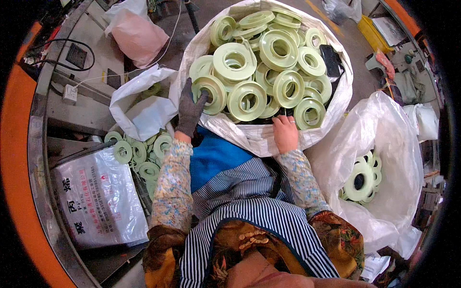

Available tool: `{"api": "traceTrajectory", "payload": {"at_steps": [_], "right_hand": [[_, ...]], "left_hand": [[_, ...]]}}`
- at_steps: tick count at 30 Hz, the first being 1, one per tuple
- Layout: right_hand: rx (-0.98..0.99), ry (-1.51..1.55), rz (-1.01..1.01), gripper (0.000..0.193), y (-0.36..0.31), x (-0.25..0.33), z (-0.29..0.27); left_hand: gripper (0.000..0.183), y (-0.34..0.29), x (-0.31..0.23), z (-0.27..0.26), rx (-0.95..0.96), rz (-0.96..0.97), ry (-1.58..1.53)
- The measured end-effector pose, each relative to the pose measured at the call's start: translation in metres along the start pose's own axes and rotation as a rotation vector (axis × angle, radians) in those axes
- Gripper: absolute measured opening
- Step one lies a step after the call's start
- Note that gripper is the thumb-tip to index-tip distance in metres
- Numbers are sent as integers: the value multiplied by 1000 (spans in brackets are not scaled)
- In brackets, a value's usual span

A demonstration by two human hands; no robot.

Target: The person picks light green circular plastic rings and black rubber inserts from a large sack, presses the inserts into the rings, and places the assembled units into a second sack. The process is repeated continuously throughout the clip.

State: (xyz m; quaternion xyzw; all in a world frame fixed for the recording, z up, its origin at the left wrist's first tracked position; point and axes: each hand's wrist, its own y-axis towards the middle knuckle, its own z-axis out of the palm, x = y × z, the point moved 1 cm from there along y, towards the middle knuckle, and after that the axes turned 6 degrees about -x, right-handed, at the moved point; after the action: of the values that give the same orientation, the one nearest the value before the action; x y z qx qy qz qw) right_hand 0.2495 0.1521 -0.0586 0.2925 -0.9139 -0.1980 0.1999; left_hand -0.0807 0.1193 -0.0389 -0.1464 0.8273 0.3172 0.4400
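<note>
My left hand [190, 106], in a dark grey glove, grips a pale green flanged plastic ring [210, 95] by its left side, one finger in the centre hole. This ring lies among several like it, heaped in a large white woven sack [342, 106] in front of me. My bare right hand [286, 134] is at the sack's near edge, fingers curled by a dark, thin object. What it holds is hidden. Just beyond that hand sits another flanged ring [309, 114]. A black phone-like object [329, 61] lies at the heap's right side.
Right of me stands a clear plastic bag [384, 134] with more green rings [359, 181]. At left are a smaller white bag [144, 108], loose thinner rings [139, 152] and a flat printed sack [103, 197]. A pinkish filled bag [137, 38] and a white cable lie beyond.
</note>
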Motion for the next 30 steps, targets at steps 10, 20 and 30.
{"api": "traceTrajectory", "payload": {"at_steps": [10, 20, 30], "right_hand": [[73, -169, -98, 15, 16, 0, 9], [214, 13, 82, 15, 2, -3, -7], [4, -143, 290, 32, 16, 0, 14]], "left_hand": [[55, 4, 11, -9, 124, -201, -164], [32, -91, -59, -42, 28, -704, -1135], [33, -137, -90, -39, 162, 225, -61]]}}
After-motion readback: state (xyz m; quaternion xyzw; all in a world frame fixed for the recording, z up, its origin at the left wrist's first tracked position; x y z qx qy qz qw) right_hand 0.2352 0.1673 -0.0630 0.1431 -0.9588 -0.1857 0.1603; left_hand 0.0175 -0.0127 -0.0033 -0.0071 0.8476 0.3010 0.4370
